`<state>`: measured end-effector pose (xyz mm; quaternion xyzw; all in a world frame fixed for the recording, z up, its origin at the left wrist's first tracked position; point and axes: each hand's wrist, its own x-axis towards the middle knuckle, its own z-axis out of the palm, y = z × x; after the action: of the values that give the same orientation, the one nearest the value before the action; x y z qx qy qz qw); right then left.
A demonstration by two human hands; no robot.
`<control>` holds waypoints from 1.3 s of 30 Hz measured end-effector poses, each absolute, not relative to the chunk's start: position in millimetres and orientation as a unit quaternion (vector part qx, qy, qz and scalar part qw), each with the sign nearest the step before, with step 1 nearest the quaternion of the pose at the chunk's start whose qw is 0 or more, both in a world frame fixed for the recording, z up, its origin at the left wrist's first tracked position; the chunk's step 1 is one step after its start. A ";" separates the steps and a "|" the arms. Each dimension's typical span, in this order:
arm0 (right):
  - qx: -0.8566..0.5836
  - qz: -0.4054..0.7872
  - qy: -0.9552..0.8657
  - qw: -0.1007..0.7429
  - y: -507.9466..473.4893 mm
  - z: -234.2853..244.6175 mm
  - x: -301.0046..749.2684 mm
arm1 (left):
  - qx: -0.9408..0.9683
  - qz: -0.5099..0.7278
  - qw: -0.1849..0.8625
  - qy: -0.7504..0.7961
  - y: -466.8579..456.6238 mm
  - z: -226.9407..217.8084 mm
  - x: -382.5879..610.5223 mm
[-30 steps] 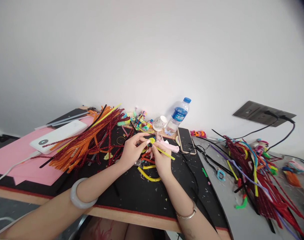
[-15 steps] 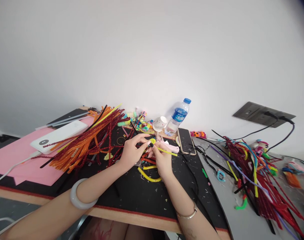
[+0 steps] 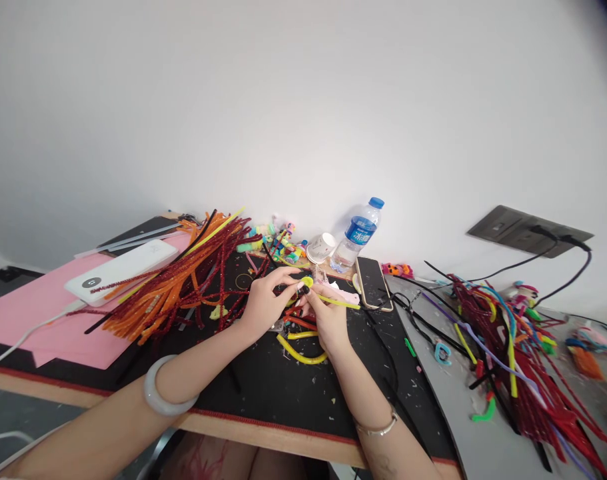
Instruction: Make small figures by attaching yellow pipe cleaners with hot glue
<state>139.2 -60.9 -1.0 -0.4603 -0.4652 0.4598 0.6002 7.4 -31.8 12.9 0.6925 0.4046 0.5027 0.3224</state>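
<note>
A yellow-and-black piece [image 3: 308, 283] is pinched between the close-set left hand [image 3: 266, 303] and right hand [image 3: 332, 323], apparently being shaped, with a steady grip seemingly required next.

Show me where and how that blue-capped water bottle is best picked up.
Probably grip the bottle around its labelled middle, from the right: its round side is exposed there, the phone lies flat, while the paper cup crowds the left and the wall is behind.

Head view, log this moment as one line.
left hand: fingers at small yellow piece | right hand: same piece | yellow strip: extends past right hand | bottle: capped
</note>
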 end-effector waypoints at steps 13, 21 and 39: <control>-0.468 0.432 -0.540 0.550 -59.7 3.2 152.5 | 0.681 0.488 0.422 0.345 -23.2 7.6 5.9; -0.477 0.433 -0.564 0.516 -60.2 9.4 155.8 | 0.658 0.477 0.467 0.349 -20.7 7.8 5.8; -0.476 0.445 -0.540 0.533 -58.7 4.3 153.5 | 0.601 0.513 0.492 0.367 -21.8 9.2 6.4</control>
<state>153.5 -58.7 4.3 -0.4757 -0.5404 0.4448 0.5328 6.4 -21.8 9.2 0.6006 0.3672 0.5125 0.4916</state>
